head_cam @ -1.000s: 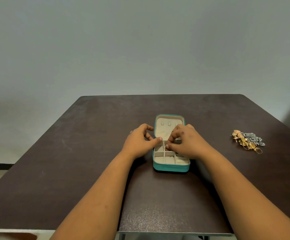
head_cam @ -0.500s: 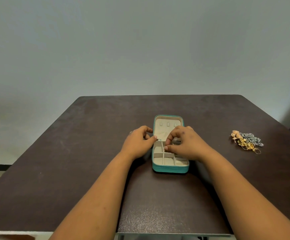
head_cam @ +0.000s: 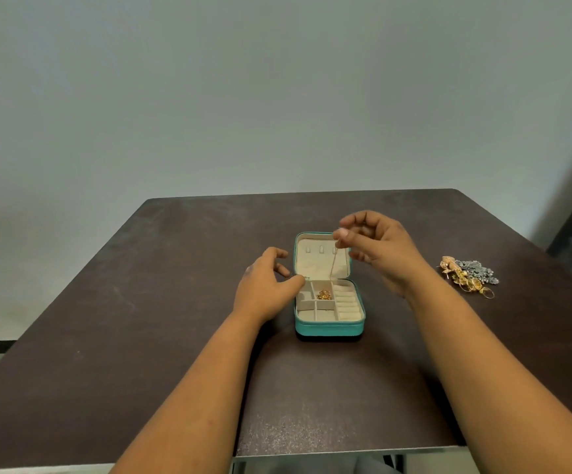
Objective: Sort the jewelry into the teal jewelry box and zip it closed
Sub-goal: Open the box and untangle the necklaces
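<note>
One teal jewelry box [head_cam: 328, 328] — one jewelry heap [head_cam: 468, 276] — two hands.

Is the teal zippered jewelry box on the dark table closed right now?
No, the teal zippered jewelry box lies open, its cream lid laid back and a thin gold chain piled in one compartment.

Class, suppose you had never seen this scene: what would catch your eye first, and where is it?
First, the open teal jewelry box at the table's centre, with the right hand above its lid pinching a thin gold chain that hangs into a compartment. Next, the heap of gold and silver jewelry lying off to the right.
</note>
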